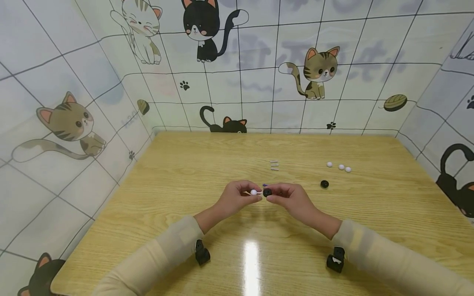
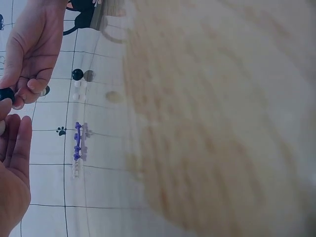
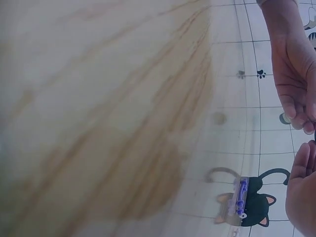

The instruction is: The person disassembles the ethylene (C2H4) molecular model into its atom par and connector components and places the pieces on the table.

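Note:
Near the middle of the table, both hands are brought close together. My left hand (image 1: 236, 196) pinches a small white ball (image 1: 253, 192) between thumb and fingers, and a thin light rod stretches from it towards the right hand. My right hand (image 1: 293, 200) pinches a small round black wheel-like piece (image 1: 267, 192) at the rod's other end; whether the rod sits inside it cannot be made out. Just behind the fingertips lies a purple part (image 1: 264, 185), seen as a knobbed bar (image 2: 77, 140) in the left wrist view. Fingers partly cover the held pieces.
A second black wheel-like piece (image 1: 324, 184) lies to the right on the wooden table (image 1: 185, 164). Behind it are white balls (image 1: 341, 167). Several short pale pins (image 1: 274, 165) lie beyond the hands. Cat-print cloth (image 1: 255, 88) encloses the back and sides.

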Demonstrator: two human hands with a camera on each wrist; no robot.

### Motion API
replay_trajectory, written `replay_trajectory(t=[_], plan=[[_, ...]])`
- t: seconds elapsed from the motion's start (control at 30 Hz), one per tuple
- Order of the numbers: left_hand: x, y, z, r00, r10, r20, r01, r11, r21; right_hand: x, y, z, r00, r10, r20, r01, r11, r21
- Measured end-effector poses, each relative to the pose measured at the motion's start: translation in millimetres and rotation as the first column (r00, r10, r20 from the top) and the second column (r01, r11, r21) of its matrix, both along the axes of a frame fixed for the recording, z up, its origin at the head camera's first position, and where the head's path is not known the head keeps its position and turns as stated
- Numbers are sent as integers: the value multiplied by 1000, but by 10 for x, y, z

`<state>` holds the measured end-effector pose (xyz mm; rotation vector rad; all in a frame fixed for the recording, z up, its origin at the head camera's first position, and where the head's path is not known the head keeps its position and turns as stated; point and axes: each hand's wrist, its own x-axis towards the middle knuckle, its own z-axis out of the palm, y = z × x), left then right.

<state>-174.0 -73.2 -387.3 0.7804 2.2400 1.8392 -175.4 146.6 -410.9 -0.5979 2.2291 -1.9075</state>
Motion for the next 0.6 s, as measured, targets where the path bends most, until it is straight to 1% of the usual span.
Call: replay_trajectory(t=[0.13, 0.37, 0.5, 0.6], plan=[[11, 1, 10, 1000, 23, -22, -23, 1000, 1, -1, 4, -3, 1000, -3, 0, 3, 1000, 14], [5, -15, -25, 1000, -6, 17, 5, 999, 46, 17, 17, -16, 999, 19, -26, -18, 999, 44], [-8, -16, -49, 1000, -1, 17, 1, 999, 48, 22, 16, -18, 999, 33, -40, -32, 999, 26], [-14, -14, -55, 999, 4, 34, -5, 999, 52, 28, 10, -16, 999, 37, -34, -36, 999, 18]])
